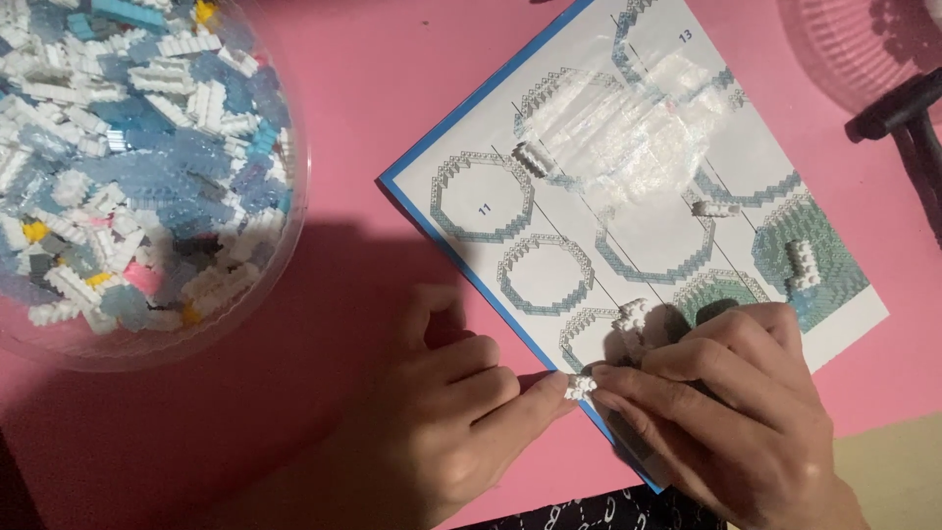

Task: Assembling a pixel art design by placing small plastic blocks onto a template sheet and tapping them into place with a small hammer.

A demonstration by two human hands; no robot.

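Pinched between both hands at the near edge of the desk: a tiny white brick cluster [581,386], held over the lower border of the instruction sheet [677,226]. Left hand [442,412] curled narrow, fingertip pressed to the cluster from the left. Right hand [731,412] closed down on it from the right, fingers bent.

Risk, judged from the grip: so small a piece, caught only by fingertips, could pop free under uneven pressure and skip across the pink desk [353,118]. Could also nudge the loose white pieces [630,316] just beside the right knuckles, or those [803,263] near the sheet's right edge.

At the far left corner, a clear round tub [289,216], heaped with small white, pale blue and clear bricks [147,147], a few yellow and pink among them. On the sheet's upper part, a crumpled clear plastic bag [638,128], seemingly empty.
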